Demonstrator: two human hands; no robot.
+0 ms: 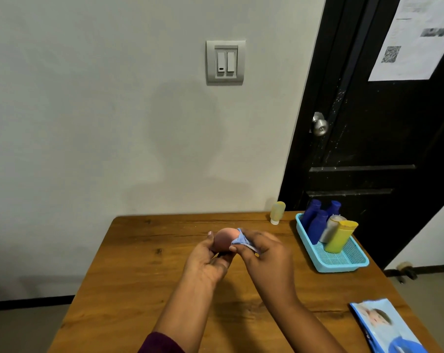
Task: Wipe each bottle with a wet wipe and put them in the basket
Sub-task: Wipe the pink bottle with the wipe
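My left hand [207, 258] grips a pink bottle [223, 239] above the middle of the wooden table [129, 289]. My right hand [263, 253] pinches a crumpled pale blue wet wipe [241, 241] against the bottle's right side. A light blue mesh basket [343, 263] stands at the table's right edge. It holds three dark blue bottles [317, 226], a grey bottle [330, 229] and a yellow bottle [339, 236], all leaning. A pale yellow bottle [277, 212] stands cap-down at the table's far edge, left of the basket.
A pack of wet wipes [384, 327] lies at the table's near right corner. The wall with a light switch [225, 62] is right behind the table. A black door [381, 138] with a round knob stands behind the basket.
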